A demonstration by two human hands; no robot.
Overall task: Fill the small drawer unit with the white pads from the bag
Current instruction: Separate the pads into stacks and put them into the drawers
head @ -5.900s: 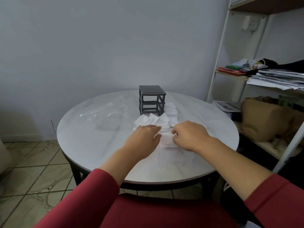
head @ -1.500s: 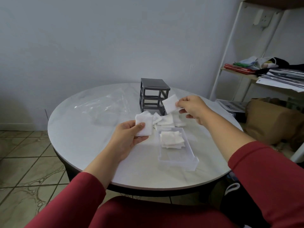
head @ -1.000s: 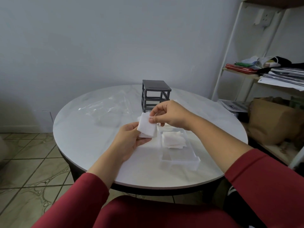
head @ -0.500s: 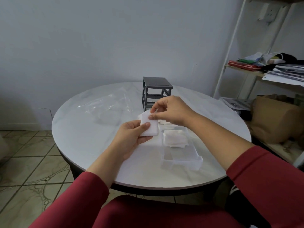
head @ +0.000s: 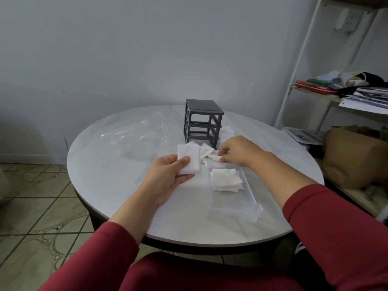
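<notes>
Several loose white pads [head: 207, 153] on bench beside drawer frame [head: 202, 122], right fingers [head: 222, 153] pinching one, left hand [head: 170, 175] clamping small stack [head: 189, 158]; light, soft, best gripped by edges.

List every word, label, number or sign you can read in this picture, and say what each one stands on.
None can be read.
Papers on the shelf: dark print shows, too blurred to read.
Printed sheet on the lower shelf: too blurred to read.
Grey drawer frame, clear drawer, white pads, plastic bag and wall socket: no writing visible.
</notes>
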